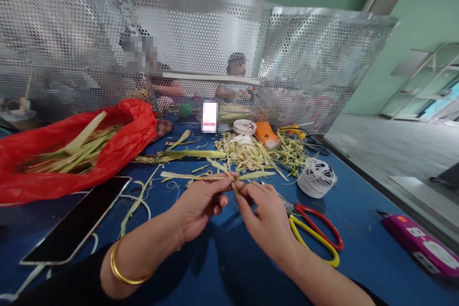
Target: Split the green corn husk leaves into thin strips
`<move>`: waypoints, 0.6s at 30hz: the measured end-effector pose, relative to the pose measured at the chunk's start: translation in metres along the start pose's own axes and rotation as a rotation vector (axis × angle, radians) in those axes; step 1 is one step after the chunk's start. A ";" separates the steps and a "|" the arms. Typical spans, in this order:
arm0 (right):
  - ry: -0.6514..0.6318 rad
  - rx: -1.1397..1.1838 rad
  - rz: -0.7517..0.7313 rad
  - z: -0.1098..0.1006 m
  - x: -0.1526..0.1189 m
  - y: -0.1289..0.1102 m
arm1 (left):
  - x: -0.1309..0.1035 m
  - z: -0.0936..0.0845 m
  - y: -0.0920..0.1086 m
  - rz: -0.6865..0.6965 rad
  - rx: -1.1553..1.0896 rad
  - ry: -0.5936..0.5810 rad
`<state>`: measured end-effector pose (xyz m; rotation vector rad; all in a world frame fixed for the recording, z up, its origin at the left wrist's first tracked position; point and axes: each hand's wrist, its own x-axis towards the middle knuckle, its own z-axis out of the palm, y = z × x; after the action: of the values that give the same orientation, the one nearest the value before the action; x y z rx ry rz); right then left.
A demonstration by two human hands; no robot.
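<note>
My left hand (pixel 201 203) pinches pale, dried husk-like leaf strips (pixel 193 176) between thumb and forefinger. The fingertips of my right hand (pixel 267 215) close on the same strips, meeting the left just above the table's middle. Strip ends stick out to both sides and up and away from the pinch. How the strips are joined is partly hidden by the fingers. Scissors (pixel 292 207) with one red and one yellow handle lie beside my right hand. A pile of shredded strips (pixel 247 155) lies beyond my hands.
On the left are a red plastic bag (pixel 138 126) of long strips and a black-screened phone (pixel 79 220) on a cable. A white spool (pixel 315 184), tape roll (pixel 245 126) and purple device (pixel 419 244) stand right. A perforated metal screen (pixel 201 24) closes the back; people sit behind it.
</note>
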<state>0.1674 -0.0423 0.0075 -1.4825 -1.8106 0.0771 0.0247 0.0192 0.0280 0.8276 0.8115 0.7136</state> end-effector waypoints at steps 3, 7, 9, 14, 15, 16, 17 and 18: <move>-0.015 -0.016 -0.041 0.001 -0.001 -0.002 | 0.001 0.001 -0.006 0.076 0.011 0.071; -0.028 0.071 -0.065 0.004 -0.006 -0.006 | 0.005 0.004 -0.019 0.256 0.130 0.120; -0.032 0.103 -0.075 0.005 -0.008 -0.008 | 0.007 0.004 -0.023 0.278 0.155 0.130; -0.053 0.052 -0.115 0.000 -0.005 -0.004 | 0.011 -0.001 -0.021 0.222 0.144 0.149; -0.016 0.017 -0.104 -0.003 -0.002 0.000 | 0.012 -0.002 -0.019 0.209 0.135 0.132; 0.029 -0.025 -0.093 -0.006 0.001 0.005 | 0.012 -0.004 -0.018 0.192 0.125 0.107; 0.077 -0.074 -0.083 -0.008 0.005 0.010 | 0.013 -0.005 -0.016 0.177 0.115 0.076; 0.094 -0.116 -0.092 -0.010 0.008 0.016 | 0.013 -0.005 -0.015 0.164 0.108 0.048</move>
<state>0.1863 -0.0342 0.0107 -1.4552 -1.8300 -0.1426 0.0302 0.0238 0.0085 0.9858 0.8375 0.8430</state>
